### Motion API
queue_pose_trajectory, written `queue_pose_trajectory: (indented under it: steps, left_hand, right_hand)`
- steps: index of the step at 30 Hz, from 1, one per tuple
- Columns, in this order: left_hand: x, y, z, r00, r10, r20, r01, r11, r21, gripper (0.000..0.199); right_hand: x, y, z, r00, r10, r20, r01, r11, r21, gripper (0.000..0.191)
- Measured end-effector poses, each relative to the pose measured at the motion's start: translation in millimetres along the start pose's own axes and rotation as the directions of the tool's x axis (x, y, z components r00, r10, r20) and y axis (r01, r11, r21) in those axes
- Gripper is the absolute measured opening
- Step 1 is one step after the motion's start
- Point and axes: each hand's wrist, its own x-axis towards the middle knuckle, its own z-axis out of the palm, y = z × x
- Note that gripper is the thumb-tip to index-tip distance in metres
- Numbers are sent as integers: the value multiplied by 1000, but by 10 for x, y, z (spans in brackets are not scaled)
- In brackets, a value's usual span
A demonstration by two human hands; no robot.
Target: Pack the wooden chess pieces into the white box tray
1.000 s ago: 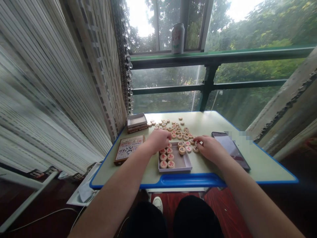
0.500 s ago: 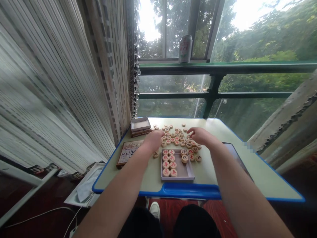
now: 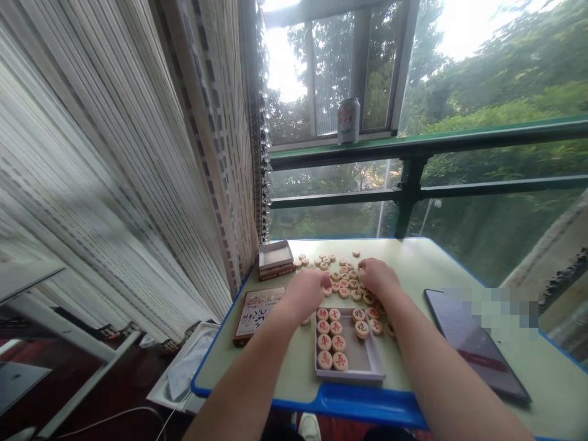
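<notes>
Round wooden xiangqi pieces (image 3: 344, 292) with red or dark characters lie in a loose pile on the table, between and beyond my hands. My left hand (image 3: 309, 290) is at the pile's left side, its fingers bent down and closed; what they grip, if anything, is hidden. At the right edge my right hand (image 3: 379, 278) reaches down with its fingers drawn together among the pieces, their tips partly hidden. Nearer me lies a shallow lilac box tray (image 3: 356, 361). Red pieces fill two columns at its left, and two dark-lettered pieces (image 3: 361, 330) sit at its upper right.
A printed box lid (image 3: 257, 313) lies left of the tray, with a small open box (image 3: 275, 254) on a stack behind it. A tablet (image 3: 475, 343) rests on the right. The table has a blue rim (image 3: 367, 401). A can (image 3: 348, 120) stands on the window ledge.
The view has tilted and shifted left. My right hand, its fingers apart before, has come down onto the pieces with fingers drawn together. My left hand has moved nearer the tray.
</notes>
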Motion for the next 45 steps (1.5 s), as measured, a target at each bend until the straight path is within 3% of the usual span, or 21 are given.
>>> queue_pose_trajectory:
  steps: [1, 3, 6, 9, 13, 18, 23, 26, 30, 38, 45]
  left_hand:
    - [57, -1, -46, 997, -34, 73, 32, 999, 35, 39]
    - [218, -35, -107, 990, -100, 103, 89, 990, 110, 45]
    - [493, -151, -79, 997, -19, -77, 29, 991, 130, 45]
    - [709, -271, 55, 988, 2, -153, 8, 997, 70, 42]
    - [935, -289, 197, 997, 23, -71, -21, 999, 33, 41]
    - [1154, -141, 297, 979, 195, 63, -203, 964, 173, 47]
    - [1153, -108, 467, 946, 257, 197, -300, 924, 236, 46]
    - [1124, -136, 529, 953, 264, 148, -294, 920, 258, 41]
    - [1119, -164, 548, 970, 238, 48, -242, 941, 238, 40]
    - [1138, -159, 572, 977, 196, 86, -208, 965, 162, 29]
    - [1103, -67, 630, 985, 171, 31, -174, 971, 164, 28]
  right_hand:
    - [-1, -3, -8, 1000, 8, -1, -8, 1000, -6, 32]
    - [3, -6, -15, 1000, 20, 3, -20, 1000, -19, 31]
    - [16, -15, -13, 999, 27, 19, -27, 999, -42, 28]
    - [21, -35, -17, 999, 26, 22, -25, 997, -73, 27]
    - [31, -55, -43, 1000, 25, 4, -24, 994, -111, 38]
    - [69, -65, -40, 999, 49, 0, -48, 991, -126, 36]
    - [38, 11, -6, 999, -37, 32, 42, 981, -187, 34]
    - [-12, 96, -23, 999, -40, -2, 38, 976, -215, 31]
    - [-42, 140, -68, 995, 46, 84, -30, 984, -178, 31]
    - [-114, -40, -122, 996, -92, 10, 92, 985, -145, 31]
    - [-118, -45, -66, 996, -85, -10, 84, 990, -117, 32]
